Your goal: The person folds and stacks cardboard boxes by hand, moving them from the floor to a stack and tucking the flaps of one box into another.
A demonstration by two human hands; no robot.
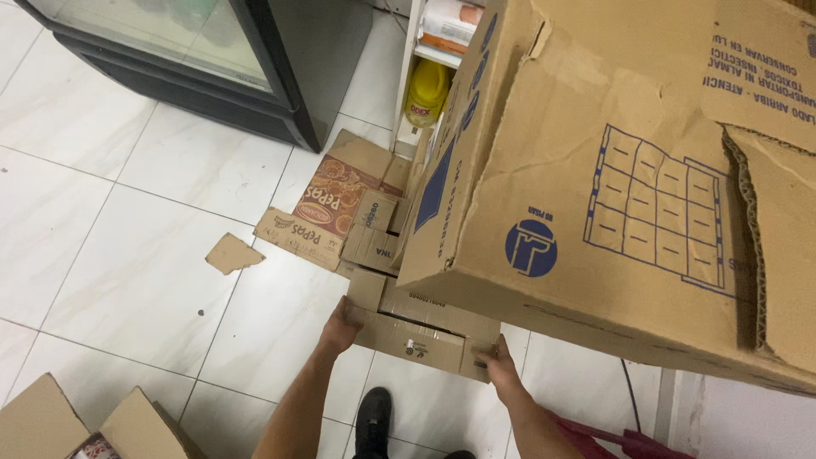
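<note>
A: Item one — flattened carton, plain brown corrugated board, low over the white tiled floor, just under the near corner of the big printed carton. Held how?

B: Both ends. Left hand grasps the left edge, fingers wrapped over the board; right hand pinches the right end near a folded flap. Neither hand is loose.

A: Handling, as judged?

B: Likely light — empty board. Stiff across the flutes, floppy along the creases, so it may sag or fold in the middle. Dry surface, not slippery. Not fragile, though edges tear; the big carton already shows a ragged rip at its right side.

A: Best hold?

B: Opposite short edges, thumbs on top, as now — or one hand under the middle crease to stop it from buckling.

A: Surroundings?

B: More flattened boxes stacked beyond it, one printed red-brown. A torn cardboard scrap alone on the tiles to the left. Yellow bottle on a low shelf behind. Dark glass-fronted cabinet upper left. Open box at the lower left corner. Black shoe between the forearms
</note>
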